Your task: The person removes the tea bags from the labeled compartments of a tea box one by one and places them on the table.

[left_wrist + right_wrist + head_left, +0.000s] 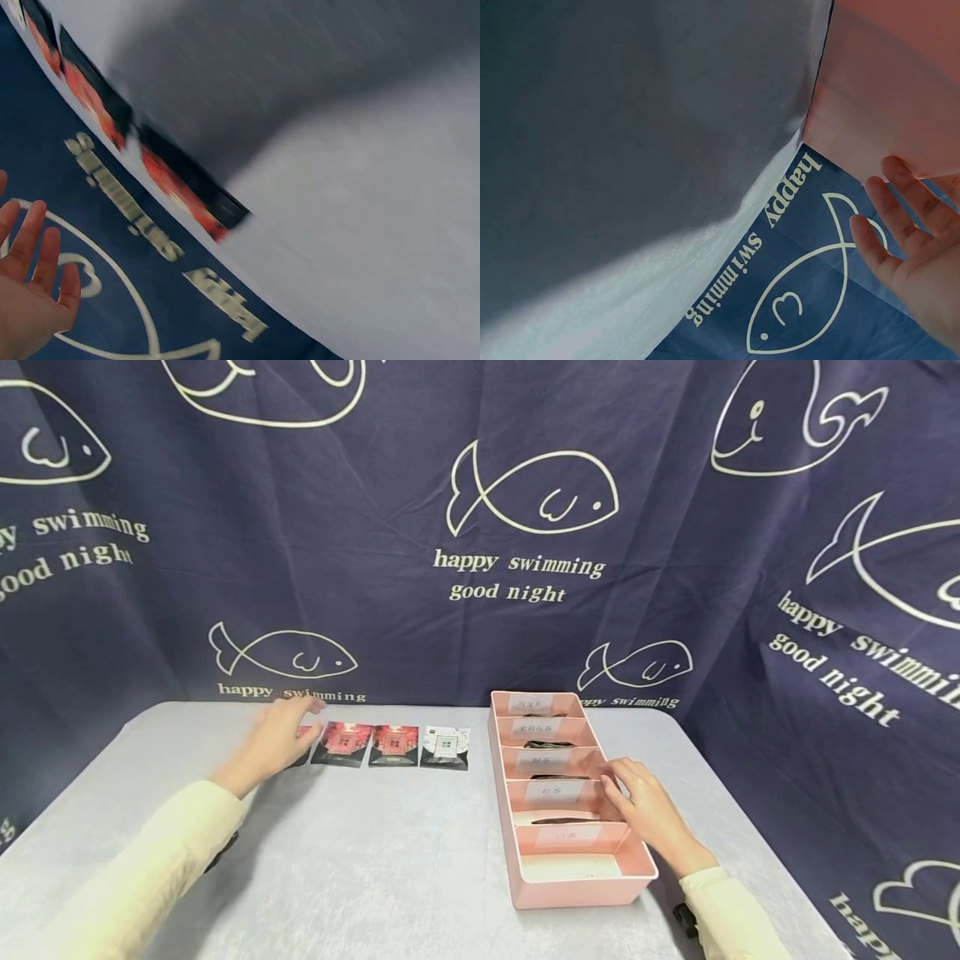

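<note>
My left hand is over the left end of a row of flat square tea packets, its fingers extended and holding nothing. It partly covers the leftmost red-and-black packet. To its right lie two more red-and-black packets and a white-and-black packet. A long pink divided box stands right of the row. Loosely bent fingers of my right hand rest at the box's right rim; the right wrist view shows them by the pink outer wall.
Labels with Chinese writing mark the box's compartments. Dark packet edges show in several of them; the nearest shows its pale floor. A grey-white table carries everything. Behind it hangs a navy curtain with fish drawings.
</note>
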The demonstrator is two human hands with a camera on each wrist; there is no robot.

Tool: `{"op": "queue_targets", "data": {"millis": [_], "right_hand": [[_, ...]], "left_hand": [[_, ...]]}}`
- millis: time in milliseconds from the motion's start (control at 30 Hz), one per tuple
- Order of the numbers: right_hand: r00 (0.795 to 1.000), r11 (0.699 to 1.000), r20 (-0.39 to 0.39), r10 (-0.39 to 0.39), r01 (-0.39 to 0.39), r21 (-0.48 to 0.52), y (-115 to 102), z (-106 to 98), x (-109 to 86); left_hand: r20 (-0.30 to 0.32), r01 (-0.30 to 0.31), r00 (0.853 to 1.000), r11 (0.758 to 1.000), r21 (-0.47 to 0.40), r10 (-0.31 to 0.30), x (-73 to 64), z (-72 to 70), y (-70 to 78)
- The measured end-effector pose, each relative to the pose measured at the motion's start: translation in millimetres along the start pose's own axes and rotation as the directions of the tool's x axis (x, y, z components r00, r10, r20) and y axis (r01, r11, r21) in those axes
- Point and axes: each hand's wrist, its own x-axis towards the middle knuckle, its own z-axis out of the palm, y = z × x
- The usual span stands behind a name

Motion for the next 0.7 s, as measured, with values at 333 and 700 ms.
{"op": "queue_targets", "data": {"millis": [333,700], "right_hand": [[1.0,1.0,-0.006,-0.008,0.008,0.002,-0.2,0.0,0.9],[1.0,1.0,-0.019,-0.016,0.016,-0.01,-0.5,0.0,0.8]], "left_hand": [[0.053,-0.165,0.985,0.986,-0.018,0.166,1.8,23.2,62.4],[0.062,-0.331,0.941,0.943,-0.03,0.333,0.9,41.5,124.6]]}}
